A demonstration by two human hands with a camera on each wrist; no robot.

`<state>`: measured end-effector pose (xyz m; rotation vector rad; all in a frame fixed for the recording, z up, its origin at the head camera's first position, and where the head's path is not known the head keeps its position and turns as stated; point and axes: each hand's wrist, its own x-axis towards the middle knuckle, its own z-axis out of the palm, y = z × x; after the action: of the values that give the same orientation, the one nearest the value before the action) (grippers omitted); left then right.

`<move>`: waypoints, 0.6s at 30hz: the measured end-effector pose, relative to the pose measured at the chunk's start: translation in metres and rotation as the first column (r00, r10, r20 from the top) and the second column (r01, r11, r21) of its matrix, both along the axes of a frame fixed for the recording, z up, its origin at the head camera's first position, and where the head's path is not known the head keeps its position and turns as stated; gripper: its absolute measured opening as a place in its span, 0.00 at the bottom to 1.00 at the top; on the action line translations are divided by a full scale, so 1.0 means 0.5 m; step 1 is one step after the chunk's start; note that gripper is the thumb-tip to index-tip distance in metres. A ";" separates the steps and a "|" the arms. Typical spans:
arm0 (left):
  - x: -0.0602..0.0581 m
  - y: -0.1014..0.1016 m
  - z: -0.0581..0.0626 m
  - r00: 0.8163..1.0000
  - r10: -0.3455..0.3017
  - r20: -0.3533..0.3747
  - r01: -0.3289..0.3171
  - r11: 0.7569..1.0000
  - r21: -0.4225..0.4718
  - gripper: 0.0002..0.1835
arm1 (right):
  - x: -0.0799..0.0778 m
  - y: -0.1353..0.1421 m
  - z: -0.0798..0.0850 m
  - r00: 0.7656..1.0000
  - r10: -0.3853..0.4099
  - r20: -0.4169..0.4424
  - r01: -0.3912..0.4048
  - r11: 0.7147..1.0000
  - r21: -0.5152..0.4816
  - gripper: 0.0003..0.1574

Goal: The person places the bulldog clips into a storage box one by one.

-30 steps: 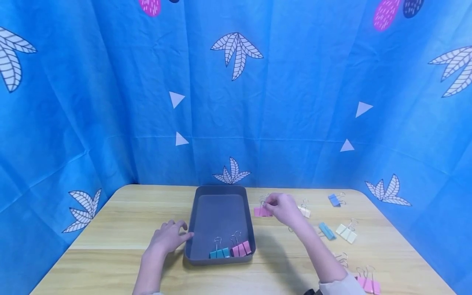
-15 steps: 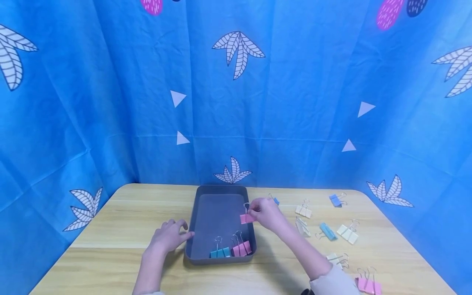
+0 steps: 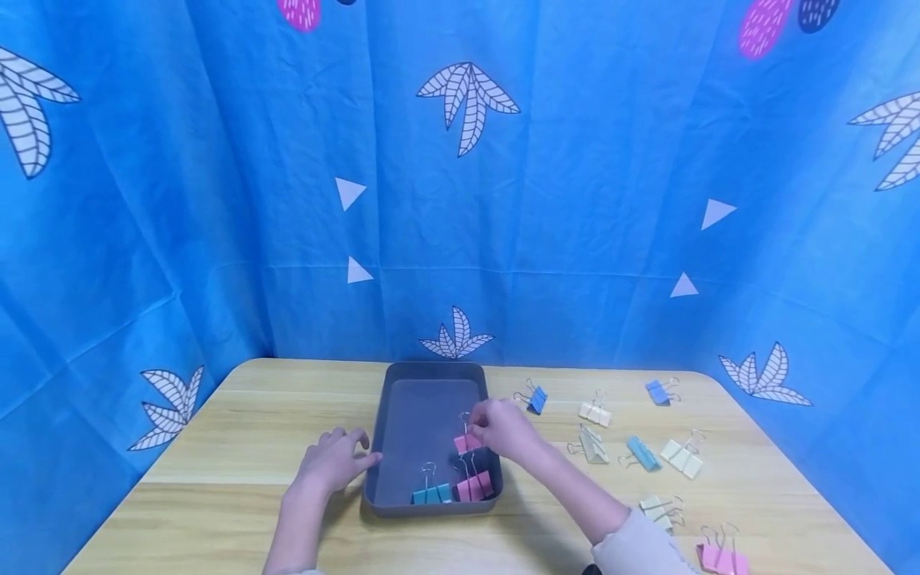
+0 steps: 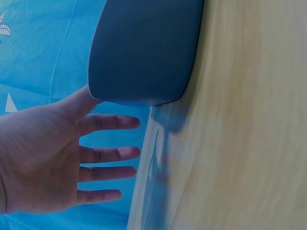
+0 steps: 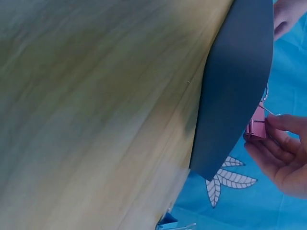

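Observation:
My right hand (image 3: 503,431) pinches a pink binder clip (image 3: 467,442) over the right side of a dark grey tray (image 3: 413,431). In the right wrist view that clip (image 5: 256,125) shows between thumb and fingertips, just past the tray wall (image 5: 237,81). A teal binder clip (image 3: 432,494) and another pink binder clip (image 3: 474,486) lie at the tray's near end. My left hand (image 3: 332,461) is at the tray's left side, its thumb on the rim. The left wrist view shows that hand (image 4: 57,153) with its fingers straight and spread beside the outer wall.
Right of the tray, binder clips lie scattered on the wooden table (image 3: 273,399): a blue one (image 3: 536,401), a teal one (image 3: 644,453), several cream ones such as this clip (image 3: 681,458), and a pink one (image 3: 722,558) near the front. A blue curtain (image 3: 460,224) hangs behind.
My right hand has picked the pink binder clip up from the table and carried it left, into the tray's right side. The left hand has stayed at the rim.

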<state>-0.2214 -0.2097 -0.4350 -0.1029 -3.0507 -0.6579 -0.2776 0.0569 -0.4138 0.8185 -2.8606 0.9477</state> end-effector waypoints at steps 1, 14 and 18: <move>0.000 0.001 0.000 1.000 0.000 -0.001 0.000 1.000 0.000 0.16 | 0.001 -0.001 -0.001 1.000 0.003 0.005 -0.003 1.000 0.008 0.01; -0.003 0.007 -0.002 1.000 -0.006 -0.016 0.006 1.000 -0.028 0.12 | 0.007 -0.009 -0.020 0.998 0.050 0.041 -0.053 0.997 0.056 0.03; -0.003 0.009 -0.004 1.000 -0.007 -0.017 0.007 1.000 -0.021 0.11 | 0.008 -0.009 -0.024 0.998 0.061 0.018 -0.062 0.994 0.087 0.04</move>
<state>-0.2228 -0.2053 -0.4368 -0.1194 -3.0426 -0.6228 -0.2737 0.0522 -0.4259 0.9151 -2.9251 0.8425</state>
